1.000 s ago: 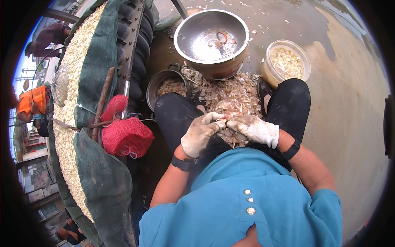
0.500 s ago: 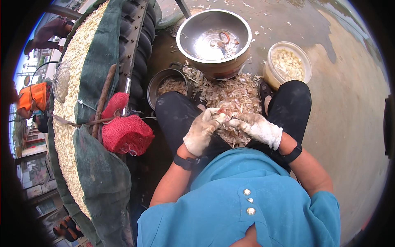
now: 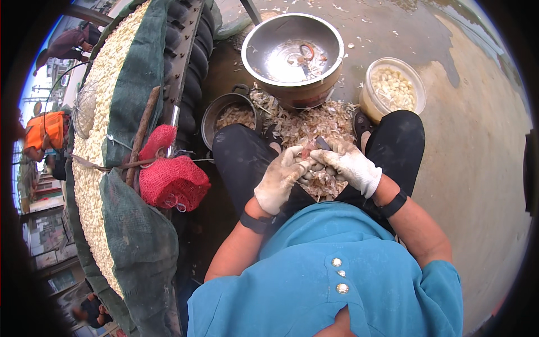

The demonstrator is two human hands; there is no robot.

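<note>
Far left, a long heap of pale cloves lies on a green net, with a red mesh bag resting at its inner edge beside a dark tyre. Next to that stands a small dark pot holding peelings, close against the person's left knee. The left hand, in a soiled white glove, is curled nearly closed, its fingertips pinching a small reddish clove held over the lap. The right hand, also gloved, is folded tight against it, gripping what looks like a small dark blade at the clove; the two hands touch. Beneath and ahead of them a pile of papery skins fills the gap between the knees and runs up to the big steel bowl. To the right a clear tub of peeled cloves sits just beside the right knee. Beyond it the wet concrete floor lies open out to the edge of view.
</note>
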